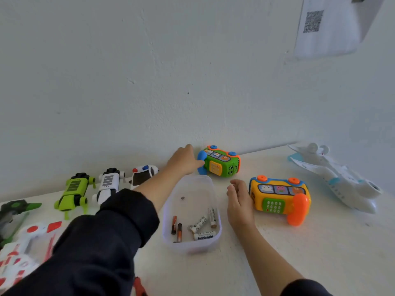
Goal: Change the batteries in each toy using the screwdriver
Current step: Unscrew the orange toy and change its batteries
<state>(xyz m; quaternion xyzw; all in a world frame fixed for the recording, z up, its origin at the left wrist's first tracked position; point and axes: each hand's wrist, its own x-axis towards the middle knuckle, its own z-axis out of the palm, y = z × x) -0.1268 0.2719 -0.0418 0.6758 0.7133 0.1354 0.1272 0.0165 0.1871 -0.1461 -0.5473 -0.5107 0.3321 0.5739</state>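
A green toy phone bus [222, 163] with a blue handset lies against the wall. My left hand [183, 160] reaches over the table and grips its blue handset end. A yellow toy phone bus [277, 195] with an orange handset lies to the right. My right hand [238, 199] rests beside its left end, fingers loosely curled, holding nothing. A clear plastic tub [192, 189] between my arms holds several AA batteries [203, 225] and one small dark screw. A red handle, perhaps the screwdriver [140, 285], pokes out under my left sleeve.
Along the wall at left stand a green robot dog [73, 192], a white robot dog [108, 184] and a police car [143, 175]. A white toy plane [342, 180] lies far right. A red-and-white toy [23, 246] and a dark green toy [12, 210] sit at the left edge.
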